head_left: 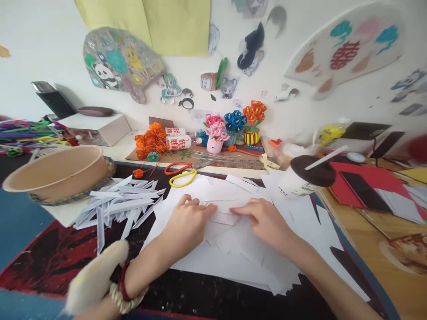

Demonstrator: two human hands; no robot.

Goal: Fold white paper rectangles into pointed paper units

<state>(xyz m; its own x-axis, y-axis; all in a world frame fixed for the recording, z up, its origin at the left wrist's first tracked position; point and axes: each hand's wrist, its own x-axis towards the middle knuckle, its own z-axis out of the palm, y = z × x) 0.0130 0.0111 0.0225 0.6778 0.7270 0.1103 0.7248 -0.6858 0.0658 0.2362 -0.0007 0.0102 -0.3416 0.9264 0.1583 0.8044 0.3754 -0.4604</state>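
- Two bare hands lay over the white sheets point(247, 264), left hand point(191, 220) and right hand point(265, 220) facing each other, apparently so both ends of one piece could be steadied.
- Between them, on top of the sheets, lay the narrow paper piece point(224, 218).
- The left index finger reached its left end, the other fingers curled inward; the right index finger pointed to its right end. Whether either thumb pinched it, I could not tell.
- The sheets probably served as a flat, pale backing.
- The pile of folded strips point(123, 202) sat beyond the left forearm, beside the tub point(63, 171), likely to leave the middle free.
- The scissors point(182, 175) and lidded cup point(300, 178) stood farther off, seemingly out of the fingers' way.
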